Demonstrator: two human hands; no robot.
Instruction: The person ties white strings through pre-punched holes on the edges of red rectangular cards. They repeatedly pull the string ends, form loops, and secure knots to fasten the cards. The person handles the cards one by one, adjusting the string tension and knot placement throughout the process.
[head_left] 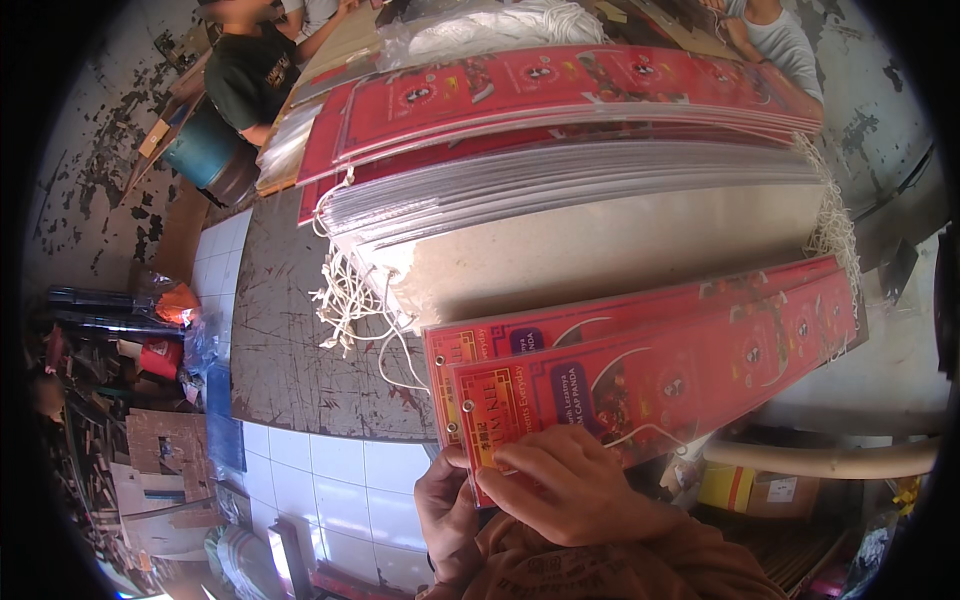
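Note:
A long red printed sign (700,372) in a clear plastic cover lies tilted at the near edge of the table, over another like it. Metal eyelets line its left end. My left hand (447,505) pinches its lower left corner. Across the face of that same corner rests my right hand (575,480), fingers curled and closed together. A white string (650,428) loops over the sign and runs in under the right hand's fingers; its end is hidden there. Behind stands a thick stack of signs (600,225), pale backs facing me, with knotted strings (350,300) hanging at the left end.
More red signs (560,85) lie at the back of the scratched dark table (290,330). Beyond is a bundle of white string (500,28). One person (255,75) is at the far left, another (775,45) at the far right. Scrap boards (165,470) lie left; a cardboard tube (820,460) right.

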